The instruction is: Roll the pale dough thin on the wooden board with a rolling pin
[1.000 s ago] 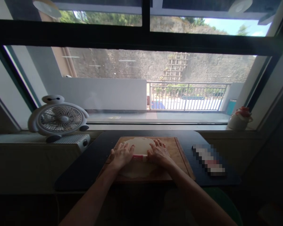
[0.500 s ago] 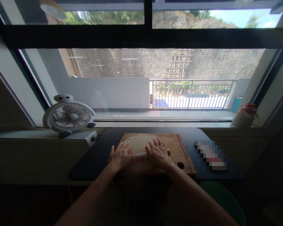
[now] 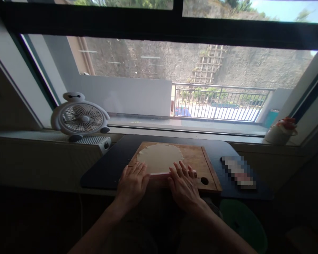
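Observation:
A thin, flat sheet of pale dough (image 3: 160, 157) with uneven edges lies on a wooden cutting board (image 3: 198, 155). Across its near edge lies a rolling pin (image 3: 159, 175), pale along the top and reddish below. My left hand (image 3: 132, 181) rests palm down over the pin's left part, fingers stretched forward. On the right part lies my right hand (image 3: 184, 181), also flat with its fingers extended. The pin's brown right handle (image 3: 194, 174) shows beyond my right fingers; its left end is hidden under my left hand.
The board sits on a dark table (image 3: 103, 169) below a window. At the right lies a blurred-out flat object (image 3: 238, 173). A white fan (image 3: 84, 118) stands at the left, and a white jug (image 3: 279, 132) on the sill. A green round stool (image 3: 243, 224) is below the table.
Both hands have come back toward me with the rolling pin, from over the dough to its near edge. More of the dough sheet shows. The camera view has tilted down.

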The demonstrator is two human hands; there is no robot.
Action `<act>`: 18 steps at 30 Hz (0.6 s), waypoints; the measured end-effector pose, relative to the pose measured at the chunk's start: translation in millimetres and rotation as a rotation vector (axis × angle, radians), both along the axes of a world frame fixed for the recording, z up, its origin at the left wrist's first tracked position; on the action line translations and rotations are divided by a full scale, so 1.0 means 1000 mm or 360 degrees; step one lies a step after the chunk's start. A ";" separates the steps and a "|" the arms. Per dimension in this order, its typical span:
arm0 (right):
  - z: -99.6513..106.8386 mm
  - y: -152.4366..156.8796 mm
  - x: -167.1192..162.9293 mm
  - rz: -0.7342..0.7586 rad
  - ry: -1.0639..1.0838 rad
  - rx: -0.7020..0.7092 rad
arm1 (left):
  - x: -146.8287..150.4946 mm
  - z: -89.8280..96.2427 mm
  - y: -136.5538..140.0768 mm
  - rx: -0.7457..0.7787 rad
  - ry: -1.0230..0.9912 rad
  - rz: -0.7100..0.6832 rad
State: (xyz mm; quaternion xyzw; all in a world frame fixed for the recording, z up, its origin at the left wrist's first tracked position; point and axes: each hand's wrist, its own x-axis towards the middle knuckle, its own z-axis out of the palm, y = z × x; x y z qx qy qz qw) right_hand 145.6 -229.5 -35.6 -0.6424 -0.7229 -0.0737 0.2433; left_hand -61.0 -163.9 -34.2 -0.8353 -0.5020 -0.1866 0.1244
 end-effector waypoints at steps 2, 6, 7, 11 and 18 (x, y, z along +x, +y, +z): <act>0.010 0.025 0.000 -0.0037 0.0011 -0.0071 | 0.009 0.007 0.019 -0.0004 0.0010 0.0074; 0.027 0.060 -0.001 -0.0154 0.0038 -0.0183 | 0.020 0.018 0.048 -0.0025 -0.0005 0.0202; 0.025 0.057 -0.002 -0.0157 0.0042 -0.0144 | 0.018 0.015 0.047 -0.0011 -0.0015 0.0184; -0.002 0.012 -0.002 -0.0031 0.0036 0.0065 | 0.002 -0.009 0.011 0.0093 -0.0088 -0.0012; 0.005 0.033 0.001 -0.0033 0.0041 -0.0057 | 0.012 0.001 0.015 0.0091 -0.0134 0.0097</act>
